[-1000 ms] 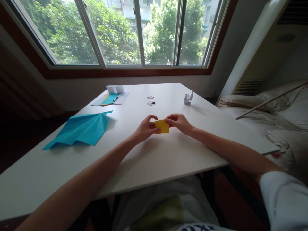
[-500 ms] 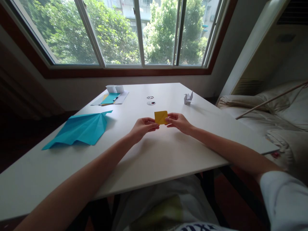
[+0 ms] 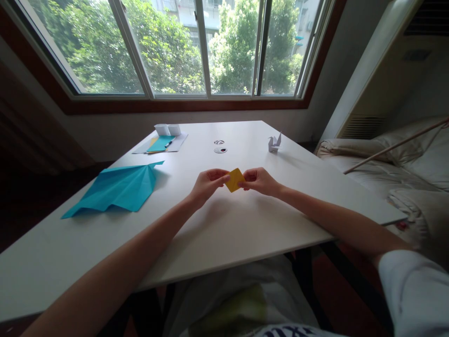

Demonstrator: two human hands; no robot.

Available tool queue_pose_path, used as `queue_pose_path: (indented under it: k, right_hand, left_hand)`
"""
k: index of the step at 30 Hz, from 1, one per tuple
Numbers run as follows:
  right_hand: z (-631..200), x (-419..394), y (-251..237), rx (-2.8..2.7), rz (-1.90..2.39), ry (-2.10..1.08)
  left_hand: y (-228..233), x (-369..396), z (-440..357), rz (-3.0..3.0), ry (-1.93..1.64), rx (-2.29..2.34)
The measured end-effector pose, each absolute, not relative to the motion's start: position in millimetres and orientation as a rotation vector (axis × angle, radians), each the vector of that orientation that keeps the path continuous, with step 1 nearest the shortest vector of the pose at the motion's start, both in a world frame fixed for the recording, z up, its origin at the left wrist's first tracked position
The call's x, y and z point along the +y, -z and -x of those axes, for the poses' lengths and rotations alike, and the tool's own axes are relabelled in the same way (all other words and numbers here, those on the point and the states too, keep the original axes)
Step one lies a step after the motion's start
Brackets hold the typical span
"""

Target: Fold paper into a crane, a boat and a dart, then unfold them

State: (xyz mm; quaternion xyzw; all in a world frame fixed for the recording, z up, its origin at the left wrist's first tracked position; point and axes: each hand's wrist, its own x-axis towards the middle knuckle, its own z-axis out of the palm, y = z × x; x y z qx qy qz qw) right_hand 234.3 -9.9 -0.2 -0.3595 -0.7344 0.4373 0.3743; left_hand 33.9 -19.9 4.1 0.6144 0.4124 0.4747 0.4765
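Head view
Writing: dark blue letters show at the bottom edge on the person's white shirt (image 3: 291, 331), cut off by the frame and not readable; no brand or label can be made out elsewhere.
Yellow paper (image 3: 234, 179): a small folded square held just above the white table (image 3: 228, 234), near its middle, between the two hands; it is turned on a corner like a diamond, one corner up and away toward the window (image 3: 196, 47), the opposite one down toward the person; its sides look about equal, so no long axis can be told.
Left hand (image 3: 206, 184): fingers curled, thumb and fingertips pinching the paper's left corner.
Right hand (image 3: 257, 180): fingers curled, pinching the paper's right corner.
Blue folded sheet (image 3: 117, 189): large, lying flat on the table, well to the left of the hands, its long axis running from near left to far right.
White paper crane (image 3: 274, 142): standing far right on the table, well apart from the hands.
Paper stack (image 3: 162, 142): far left of the table, white sheets with a teal one on top and a pen (image 3: 169, 142) lying on them; two small white folded pieces (image 3: 167, 129) just behind.
Two round table fittings (image 3: 220, 146): beyond the hands, near the table's middle.
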Motion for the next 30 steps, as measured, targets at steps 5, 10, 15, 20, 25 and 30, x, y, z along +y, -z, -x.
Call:
queue_pose_path:
  k: [5,10,15,20,25,30]
  right_hand:
    - [-233.6,-14.7,0.7,-2.036,0.99,-0.691]
    - [-232.4,-14.0,-2.6,-2.008,0.967,-0.571]
    - [-234.1,-14.7,-5.5,-2.08,0.949,-0.507]
    - [-233.4,-17.5,-6.0,-2.106,0.899,-0.414]
    - [-230.2,-22.0,-8.9,-2.046,0.854,-0.404]
    - [-229.7,-24.5,-10.3,-2.042,0.858,-0.409]
  left_hand:
    - [-5.5,-17.6,-34.5,-1.543,-1.188,1.018]
    - [-3.6,-17.9,-33.9,-1.619,-1.162,0.985]
    - [2.1,-15.2,-32.6,-1.773,-1.253,1.015]
    - [-0.8,-18.0,-33.6,-1.911,-1.282,1.066]
    - [-4.6,-26.3,-37.3,-2.049,-1.235,1.1]
    - [-6.1,-30.3,-39.1,-2.1,-1.207,1.133]
